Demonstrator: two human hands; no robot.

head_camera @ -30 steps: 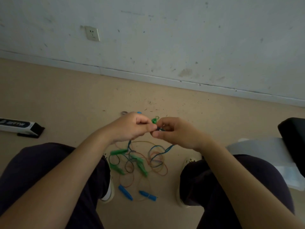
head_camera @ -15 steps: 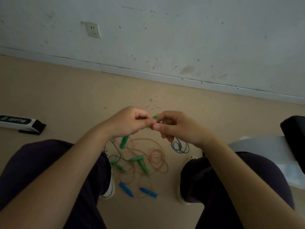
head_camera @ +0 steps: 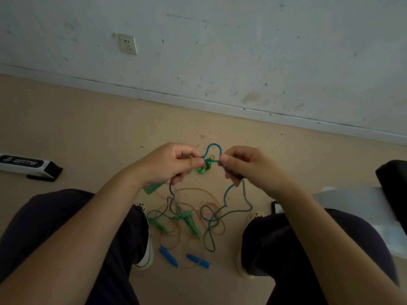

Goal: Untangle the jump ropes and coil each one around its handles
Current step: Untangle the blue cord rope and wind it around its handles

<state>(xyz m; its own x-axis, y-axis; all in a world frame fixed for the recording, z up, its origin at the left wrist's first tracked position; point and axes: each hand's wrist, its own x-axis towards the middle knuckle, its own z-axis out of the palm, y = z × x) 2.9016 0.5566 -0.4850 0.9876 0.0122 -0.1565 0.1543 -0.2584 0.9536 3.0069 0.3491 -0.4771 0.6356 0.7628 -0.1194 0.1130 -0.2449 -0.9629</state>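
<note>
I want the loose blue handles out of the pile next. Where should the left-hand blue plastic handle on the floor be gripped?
Probably at the thick upper end of the left blue plastic handle, pinched across its width from above. It lies flat between the shoes, tapering toward its lower tip, and its upper end is clear of the orange rope loops.

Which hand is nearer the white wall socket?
Left. The left hand sits below and slightly right of the wall socket; the right hand lies farther right.
</note>
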